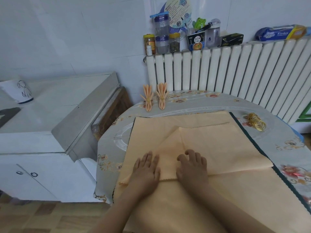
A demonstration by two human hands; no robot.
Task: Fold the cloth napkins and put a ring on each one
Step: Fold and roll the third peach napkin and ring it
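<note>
left hand (146, 169): flat on the top napkin, fingers straight and together, palm down, pressing near the napkin's near edge. Grip released, nothing held.
right hand (192, 167): on the same napkin just beside the left, fingers bent at the knuckles with tips pressing into the cloth. Whether they pinch the fabric: cannot tell.
top napkin (210, 145): peach cloth, partly folded; a diagonal crease runs from a peak between the hands' far side down toward the left hand, and the scalloped near edge shows in the gap between the two hands.
napkin stack (185, 207): more peach cloth spread flat under the top one, reaching to the table's near edge; a dark green scalloped edge (252, 143) shows along its right side.
finished napkins (154, 98): two, pleated into fans, each cinched by a gold ring, lying side by side at the table's far left edge, well apart from the hands.
rings (256, 121): loose pile of gold rings on the table, far right, just beside the stack's green edge.
table (286, 148): round, grey floral cover.
radiator (235, 69): white, behind the table; jars, bottles and a noodle cup on top.
cabinet (50, 123): white, left of the table.
</note>
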